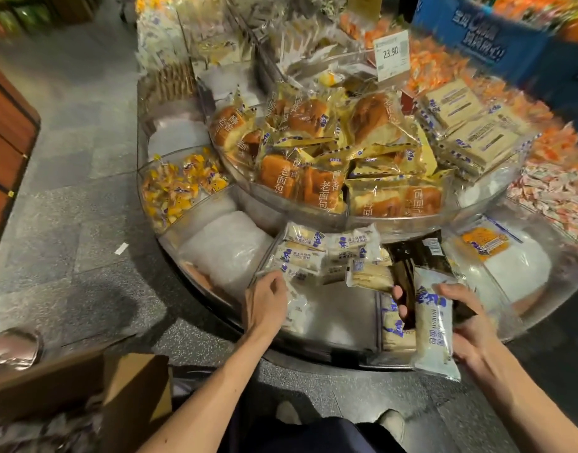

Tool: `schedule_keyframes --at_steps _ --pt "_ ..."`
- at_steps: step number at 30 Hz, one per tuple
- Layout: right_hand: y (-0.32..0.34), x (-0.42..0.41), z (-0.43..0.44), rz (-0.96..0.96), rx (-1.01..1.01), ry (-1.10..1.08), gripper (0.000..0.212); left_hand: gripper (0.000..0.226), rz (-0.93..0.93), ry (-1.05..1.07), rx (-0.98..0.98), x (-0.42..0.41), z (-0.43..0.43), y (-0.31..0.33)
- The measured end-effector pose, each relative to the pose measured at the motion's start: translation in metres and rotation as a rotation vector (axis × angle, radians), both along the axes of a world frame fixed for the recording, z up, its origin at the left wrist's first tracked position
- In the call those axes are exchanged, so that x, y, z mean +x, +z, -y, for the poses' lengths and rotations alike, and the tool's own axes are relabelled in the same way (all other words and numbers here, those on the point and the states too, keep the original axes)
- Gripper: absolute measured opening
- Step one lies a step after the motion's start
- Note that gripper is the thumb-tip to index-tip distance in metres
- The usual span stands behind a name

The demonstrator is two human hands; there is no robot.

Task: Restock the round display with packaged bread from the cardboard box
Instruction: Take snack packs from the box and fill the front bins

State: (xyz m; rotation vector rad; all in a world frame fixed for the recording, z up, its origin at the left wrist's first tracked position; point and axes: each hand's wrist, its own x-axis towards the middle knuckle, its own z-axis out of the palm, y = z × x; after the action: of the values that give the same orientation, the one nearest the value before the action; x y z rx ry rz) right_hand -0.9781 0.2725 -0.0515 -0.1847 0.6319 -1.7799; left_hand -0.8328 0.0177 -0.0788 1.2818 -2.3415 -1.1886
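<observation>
1. Step in hand: placing. The right hand (pixel 471 328) holds a white bread packet (pixel 433 331) upright over the front edge of the round display (pixel 170 238), above its lower tier.
2. Its fingers wrap the packet's far side, and the thumb lies on a dark wrapper (pixel 407 302) held against it.
3. The left hand (pixel 266 302) rests on the white packets (pixel 300 253) already in the lower compartment. Its fingers are curled, but I cannot tell whether they pinch a packet or only press it.
4. Next move, as I judge it: lay the held packet flat into the bare space beside that row, then reach back to the cardboard box (pixel 134 390) on the floor at the left.
5. Materials: the wrappers are thin, glossy and crinkly film over soft oblong bread, so they likely slide and squash easily. The display walls are clear rigid plastic, curved. The box is matte brown card with its flaps open.
6. The upper tier holds plump golden loaves (pixel 320 188) in yellow film.
</observation>
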Motion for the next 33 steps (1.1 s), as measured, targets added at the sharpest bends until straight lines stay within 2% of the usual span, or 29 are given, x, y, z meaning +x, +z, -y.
schedule_keyframes --at_steps 3,8,11,14,15,17,19,21,23,25,30,33 --pt "-0.002 0.0 0.002 -0.006 -0.004 0.001 0.053 0.026 0.072 -0.037 -0.056 -0.006 -0.006 -0.005" --pt "-0.003 0.001 0.0 0.008 -0.016 -0.004 0.052 0.029 0.18 -0.214 -0.202 -0.003 -0.009 -0.016" --pt "-0.003 0.002 -0.002 0.024 -0.004 -0.015 0.051 0.023 0.281 -0.293 -0.306 -0.002 -0.004 -0.02" --pt "-0.003 0.004 -0.003 0.038 0.026 -0.028 0.052 0.024 0.318 -0.335 -0.313 -0.007 -0.002 -0.01" --pt "-0.003 0.004 -0.004 0.036 0.032 -0.032 0.052 0.025 0.264 -0.335 -0.288 -0.01 -0.003 -0.003" --pt "-0.002 0.005 -0.003 0.035 0.034 -0.043 0.051 0.037 0.03 -0.416 -0.214 -0.016 -0.007 0.019" --pt "-0.001 0.006 0.0 0.045 0.029 -0.045 0.05 0.063 -0.155 -0.67 -0.16 -0.02 -0.015 0.044" --pt "0.0 0.007 0.004 0.04 0.006 -0.037 0.05 0.074 -0.172 -0.896 -0.241 -0.024 -0.021 0.055" --pt "0.002 0.008 0.007 0.024 -0.008 -0.034 0.05 0.063 -0.206 -0.958 -0.301 -0.03 -0.023 0.053" --pt "0.003 0.01 0.009 0.04 -0.001 -0.021 0.05 0.048 -0.259 -0.96 -0.282 -0.031 -0.023 0.049" --pt "0.0 0.009 -0.001 0.079 0.049 -0.061 0.052 0.049 -0.273 -0.994 -0.297 -0.018 -0.016 0.046" --pt "-0.005 0.009 -0.007 0.092 0.084 -0.072 0.051 0.044 -0.253 -0.908 -0.179 -0.008 -0.01 0.043"
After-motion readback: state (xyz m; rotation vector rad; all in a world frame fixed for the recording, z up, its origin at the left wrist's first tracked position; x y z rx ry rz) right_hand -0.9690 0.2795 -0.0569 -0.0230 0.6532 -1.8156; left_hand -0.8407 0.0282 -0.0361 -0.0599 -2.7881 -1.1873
